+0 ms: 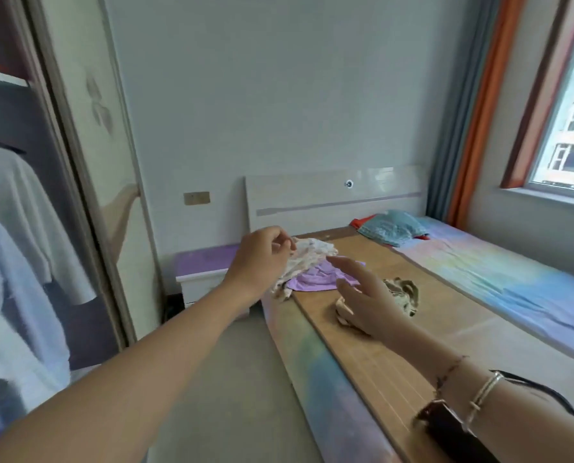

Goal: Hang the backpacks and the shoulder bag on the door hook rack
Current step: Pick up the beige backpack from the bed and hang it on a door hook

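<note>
**Ada:** Your left hand (262, 259) is pinching a pale patterned cloth (307, 259) between thumb and fingers; it hangs down at the near left edge of the bed (499, 282). Is that one of the bags?

**Ben:** I can't tell (it looks soft and thin, more like clothing); no strap shows.

**Ada:** And your right hand (366, 295)?

**Ben:** It's spread wide, fingers apart, holding nothing; it floats over the wooden mat (396, 359), just to the right of the cloth.

**Ada:** So where are the backpacks and the shoulder bag?

**Ben:** I can't see any for sure; there's a purple cloth (315, 277) under the pale one, and a small brown crumpled thing (402, 294) just past your right hand; no door hook rack shows either.

**Ada:** What should you do with this step, then?

**Ben:** I think you should lift the pale cloth slowly and keep your pinch tight; bring your right hand under the loose end so it doesn't drag the purple one off the bed.

**Ada:** And after?

**Ben:** If it turns out to be a bag, find its strap or loop first; hold it by that, not by the thin side; then look around for the hooks (maybe behind you).

**Ada:** Anything to watch?

**Ben:** The hanging clothes (15, 262) on your left are close to your arm; don't snag them.
</note>
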A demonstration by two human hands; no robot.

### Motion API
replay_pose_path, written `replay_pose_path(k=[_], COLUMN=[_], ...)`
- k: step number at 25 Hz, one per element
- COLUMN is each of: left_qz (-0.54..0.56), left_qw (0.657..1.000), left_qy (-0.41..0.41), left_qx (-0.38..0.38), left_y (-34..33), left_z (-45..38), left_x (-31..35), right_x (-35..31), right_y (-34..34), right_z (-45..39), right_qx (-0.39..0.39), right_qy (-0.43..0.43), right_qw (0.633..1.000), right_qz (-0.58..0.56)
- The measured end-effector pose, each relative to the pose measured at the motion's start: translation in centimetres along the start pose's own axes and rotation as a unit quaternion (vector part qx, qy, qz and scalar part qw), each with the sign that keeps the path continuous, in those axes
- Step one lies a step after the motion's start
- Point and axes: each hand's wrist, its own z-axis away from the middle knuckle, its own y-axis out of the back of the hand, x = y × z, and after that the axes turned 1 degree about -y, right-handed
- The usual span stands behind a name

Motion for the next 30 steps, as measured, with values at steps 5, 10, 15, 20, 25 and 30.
replay_pose_path(k=[5,10,15,20,25,30], left_qz=[0.017,0.028,0.051,0.070,0.060,0.041], left_qw=[0.995,0.983,0.962,0.948,0.939,0.934], left_qy=[0.015,0.025,0.041,0.056,0.084,0.097], left_qx=[-0.095,-0.177,-0.265,-0.304,-0.327,-0.342], left_y=[-10.9,-21.9,-33.1,-43.1,-50.1,-56.3], left_z=[-10.3,-18.2,-21.1,-23.9,-28.6,-34.1], left_x=[-6.7,-10.7,-11.4,-9.8,-11.4,-16.1], right_x=[10.3,21.2,30.4,38.1,44.4,51.7], right_y=[2.5,7.0,11.8,16.5,18.8,18.4], right_z=[-8.7,-14.1,-15.5,-18.4,-23.6,-29.5], right_qx=[0.062,0.124,0.147,0.134,0.128,0.136], right_qy=[-0.096,-0.199,-0.282,-0.331,-0.361,-0.396], right_qw=[0.993,0.970,0.942,0.930,0.922,0.907], right_qz=[0.037,0.064,0.106,0.087,0.060,0.047])
